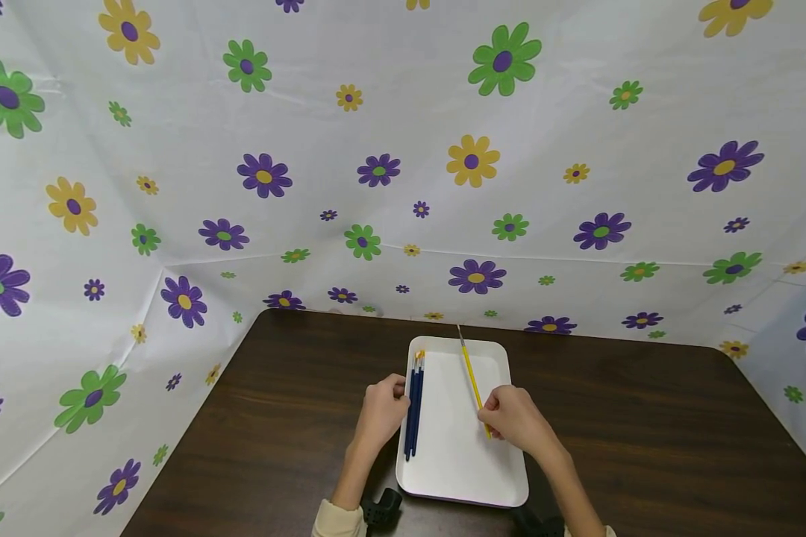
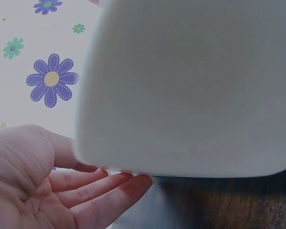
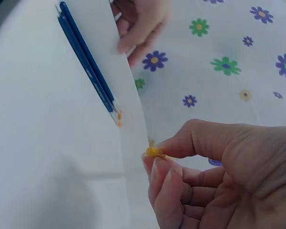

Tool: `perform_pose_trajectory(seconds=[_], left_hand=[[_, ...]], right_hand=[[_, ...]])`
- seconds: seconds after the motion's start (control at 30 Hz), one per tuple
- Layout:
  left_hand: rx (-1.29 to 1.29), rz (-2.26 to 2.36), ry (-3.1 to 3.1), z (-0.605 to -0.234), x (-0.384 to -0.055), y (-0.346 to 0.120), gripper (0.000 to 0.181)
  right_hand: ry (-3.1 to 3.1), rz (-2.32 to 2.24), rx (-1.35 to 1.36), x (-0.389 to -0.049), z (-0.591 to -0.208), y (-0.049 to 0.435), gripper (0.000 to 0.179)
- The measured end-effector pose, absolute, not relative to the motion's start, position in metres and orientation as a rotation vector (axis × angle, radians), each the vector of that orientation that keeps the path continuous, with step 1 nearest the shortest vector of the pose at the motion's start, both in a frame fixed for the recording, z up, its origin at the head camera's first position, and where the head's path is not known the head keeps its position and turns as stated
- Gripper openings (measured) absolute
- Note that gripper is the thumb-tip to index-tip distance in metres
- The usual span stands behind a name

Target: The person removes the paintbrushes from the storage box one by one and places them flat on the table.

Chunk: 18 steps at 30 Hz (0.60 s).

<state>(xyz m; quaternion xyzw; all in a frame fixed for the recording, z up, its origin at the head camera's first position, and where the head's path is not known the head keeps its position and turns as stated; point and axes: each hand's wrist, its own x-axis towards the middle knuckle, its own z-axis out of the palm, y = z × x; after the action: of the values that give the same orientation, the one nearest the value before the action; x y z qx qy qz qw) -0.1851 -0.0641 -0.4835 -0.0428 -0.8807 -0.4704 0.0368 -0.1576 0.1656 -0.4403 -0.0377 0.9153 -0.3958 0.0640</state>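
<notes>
My left hand (image 1: pixel 384 406) grips the left edge of a white tray (image 1: pixel 460 473). In the left wrist view its fingers (image 2: pixel 117 198) reach under the tray (image 2: pixel 181 100), with the thumb at its side. Between thumb and fingertips, my right hand (image 1: pixel 513 418) pinches a yellow paintbrush (image 1: pixel 471 371) low on its handle. The brush slants over the tray, bristles pointing to the far edge. Only its yellow handle end (image 3: pixel 155 151) shows clearly at the fingertips in the right wrist view. Dark blue paintbrushes (image 1: pixel 413 410) with orange-tan bristles lie side by side along the tray's left side.
The tray rests on a dark brown wooden table (image 1: pixel 295 418). Behind the table and at its sides hangs a white sheet (image 1: pixel 376 127) with purple, green and yellow flowers. Black wrist mounts (image 1: pixel 381 509) sit near both wrists, by the tray's near end.
</notes>
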Motion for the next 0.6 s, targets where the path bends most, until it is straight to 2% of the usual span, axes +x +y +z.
perform_pose_trajectory(seconds=[0.6], left_hand=[[-0.129,-1.461,-2.698,-0.483,-0.185,-0.065,0.026]], right_hand=[[2.754,-1.146,-0.073,-0.159,-0.432,0.207,0.022]])
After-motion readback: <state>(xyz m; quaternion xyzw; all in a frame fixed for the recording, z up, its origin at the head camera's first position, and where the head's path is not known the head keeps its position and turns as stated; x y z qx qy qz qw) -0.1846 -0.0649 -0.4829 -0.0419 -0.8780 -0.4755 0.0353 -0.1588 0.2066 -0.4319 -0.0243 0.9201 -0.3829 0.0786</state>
